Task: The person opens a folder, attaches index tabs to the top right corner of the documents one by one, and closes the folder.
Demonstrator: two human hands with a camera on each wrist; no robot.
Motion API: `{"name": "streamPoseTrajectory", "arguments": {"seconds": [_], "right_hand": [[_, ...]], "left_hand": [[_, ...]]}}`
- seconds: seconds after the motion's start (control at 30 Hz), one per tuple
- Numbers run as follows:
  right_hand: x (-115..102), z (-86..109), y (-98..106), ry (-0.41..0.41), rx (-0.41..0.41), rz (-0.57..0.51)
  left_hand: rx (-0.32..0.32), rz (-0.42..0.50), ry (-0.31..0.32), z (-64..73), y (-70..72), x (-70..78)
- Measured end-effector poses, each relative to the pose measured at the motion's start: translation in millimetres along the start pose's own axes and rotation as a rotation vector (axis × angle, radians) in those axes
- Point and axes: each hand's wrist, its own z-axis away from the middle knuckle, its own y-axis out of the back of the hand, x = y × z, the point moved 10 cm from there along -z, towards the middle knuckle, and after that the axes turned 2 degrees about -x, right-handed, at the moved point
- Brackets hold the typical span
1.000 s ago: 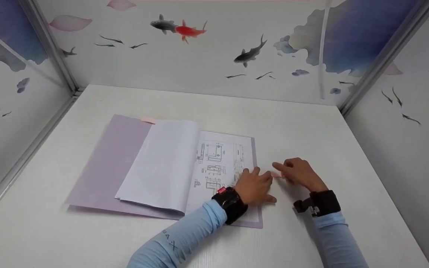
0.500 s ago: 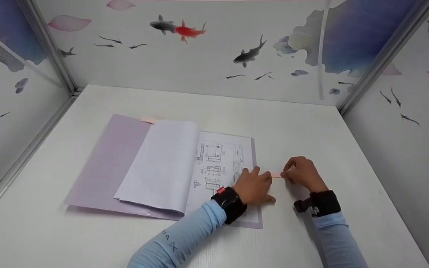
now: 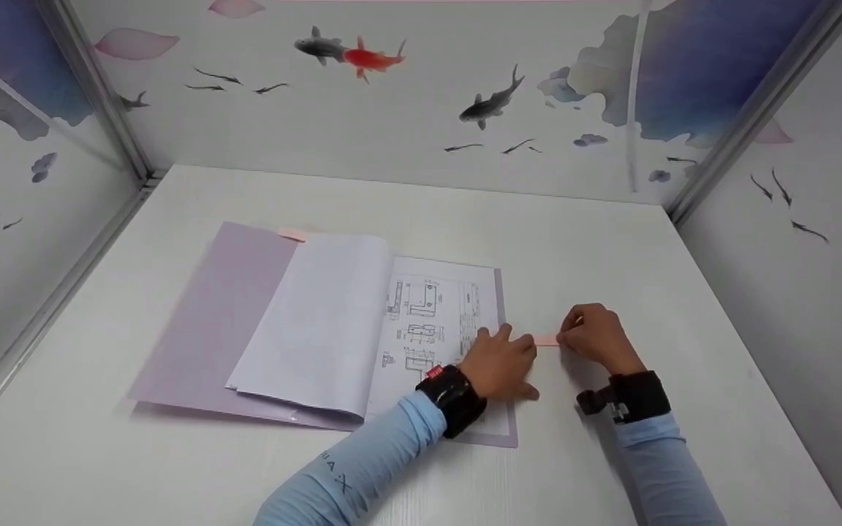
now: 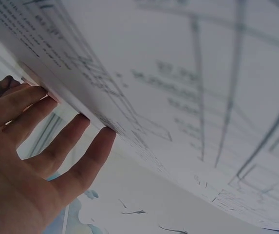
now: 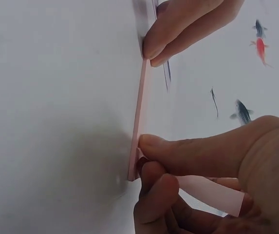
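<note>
My left hand point(image 3: 495, 369) lies over the right edge of an open purple folder point(image 3: 205, 321), fingers spread on a page of technical drawings point(image 3: 415, 299). In the left wrist view its fingertips point(image 4: 107, 132) touch the sheet's edge. Some of its fingers also press the far end of a pink sticky-note pad point(image 5: 140, 97) on the table. At the pad's near end, my right hand point(image 3: 596, 336) pinches with thumb and fingers. A loose pink strip point(image 5: 214, 193) curls out behind the right fingers. Whether it is still joined to the pad is hidden.
Turned white pages point(image 3: 311, 321) lie over the folder's left cover. A pink tab point(image 3: 291, 235) sticks out at their top edge. The white table point(image 3: 589, 248) is walled in by printed panels point(image 3: 392, 117) at the back and both sides.
My right hand has closed its thumb and fingers on the pink pad's near end, where earlier its index finger stretched out over it. The left hand and folder stay put.
</note>
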Motion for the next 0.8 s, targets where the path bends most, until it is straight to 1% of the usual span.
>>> {"name": "streamPoseTrajectory", "arguments": {"seconds": [0.13, 0.33, 0.47, 0.7, 0.8], "right_hand": [[1.9, -0.3, 1.0, -0.019, -0.016, -0.012], [4.2, -0.6, 2.7, -0.034, -0.02, 0.01], [8.9, -0.3, 6.7, -0.029, -0.019, 0.02], [19.2, 0.5, 11.8, -0.041, -0.035, 0.003], [22.6, 1.9, 16.6, -0.048, -0.02, 0.004]], "left_hand": [[0.008, 0.0, 0.002, 0.2, 1.3, -0.3], [0.007, 0.015, 0.004, 0.2, 1.3, -0.2], [0.007, 0.02, 0.006, 0.4, 0.9, -0.1], [0.004, 0.023, 0.01, -0.1, 0.2, 0.4], [0.005, 0.013, 0.011, 0.0, 0.1, 1.0]]}}
